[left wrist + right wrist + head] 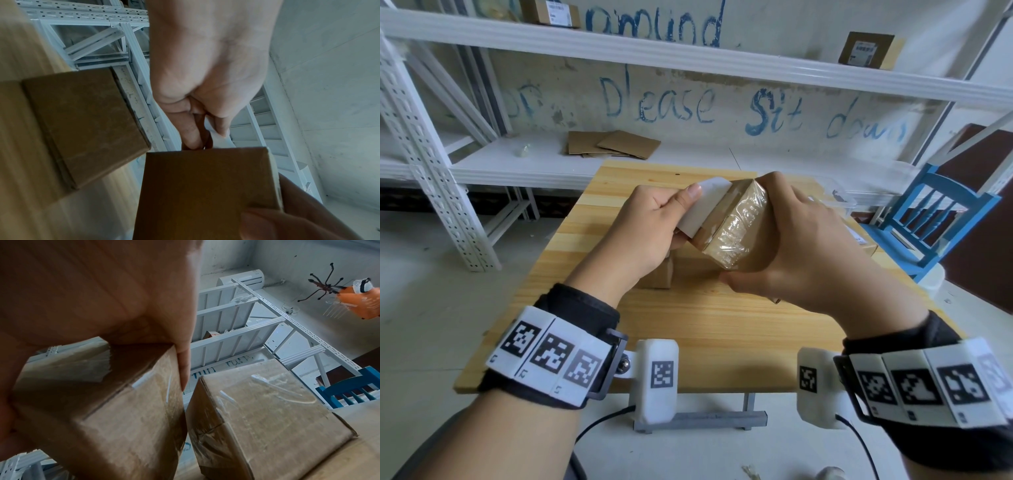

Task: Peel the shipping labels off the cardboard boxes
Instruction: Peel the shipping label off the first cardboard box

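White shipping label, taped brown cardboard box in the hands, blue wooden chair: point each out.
white shipping label [700, 209], head view, its blank peeled backing
taped brown cardboard box [736, 229], head view, its taped side
blue wooden chair [941, 212], head view, its backrest

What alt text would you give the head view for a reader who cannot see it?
Above a wooden table, the left hand pinches a white shipping label partly peeled off a taped cardboard box that the right hand grips. White metal shelving behind carries more labelled boxes.

Bright, even daylight; blurred, dim wrist views.
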### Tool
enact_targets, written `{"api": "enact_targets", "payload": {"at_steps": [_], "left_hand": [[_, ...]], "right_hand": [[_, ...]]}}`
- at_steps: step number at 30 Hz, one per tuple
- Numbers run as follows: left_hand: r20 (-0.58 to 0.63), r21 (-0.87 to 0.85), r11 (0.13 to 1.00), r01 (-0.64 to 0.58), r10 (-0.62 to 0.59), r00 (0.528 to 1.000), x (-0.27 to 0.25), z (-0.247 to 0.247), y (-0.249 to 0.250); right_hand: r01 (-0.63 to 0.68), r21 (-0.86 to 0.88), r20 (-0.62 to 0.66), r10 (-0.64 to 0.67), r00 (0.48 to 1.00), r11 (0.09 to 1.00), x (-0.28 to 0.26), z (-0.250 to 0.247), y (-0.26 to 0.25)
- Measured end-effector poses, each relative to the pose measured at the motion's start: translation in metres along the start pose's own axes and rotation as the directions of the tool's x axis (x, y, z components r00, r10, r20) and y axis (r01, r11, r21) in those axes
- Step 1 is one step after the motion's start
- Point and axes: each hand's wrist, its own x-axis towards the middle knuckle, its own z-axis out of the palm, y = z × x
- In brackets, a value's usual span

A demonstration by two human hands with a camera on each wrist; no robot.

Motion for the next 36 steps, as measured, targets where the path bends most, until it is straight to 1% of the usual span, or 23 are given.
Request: {"api": "enact_targets", "payload": {"at_steps": [9, 15, 21, 29, 36], "left_hand": [[0.01, -0.003, 1.0, 0.005, -0.005, 1.0, 0.0002, -0.0011, -0.0007], [0.041, -0.02, 1.0, -0.022, 0.022, 0.999, -0.0008, -0.0027, -0.0012], [0.024, -0.017, 1.0, 0.003, -0.002, 1.0, -0.0008, -0.0024, -0.0011], [0.028, -0.015, 1.0, 0.002, -0.002, 1.0, -0.0003, -0.0012, -0.0013], [0.027, -0.047, 0.999, 0.018, -0.016, 1.0, -0.0011, -0.0009, 0.0002]], "right_hand": [[0.0, -0.005, -0.004, 0.0, 1.0, 1.0, 0.0, 0.001, 0.0013], [-0.006, 0.0, 0.0, 0.006, 1.0, 1.0, 0.0003, 0.0013, 0.0005], [-0.006, 0.008, -0.002, 0.006, 1.0, 1.0, 0.0001, 0.0014, -0.0002], [0.0, 0.004, -0.003, 0.0, 1.0, 1.0, -0.0003, 0.0009, 0.0002], [0.002, 0.016, -0.002, -0.002, 1.0, 1.0, -0.0003, 0.0008, -0.0006]]}}
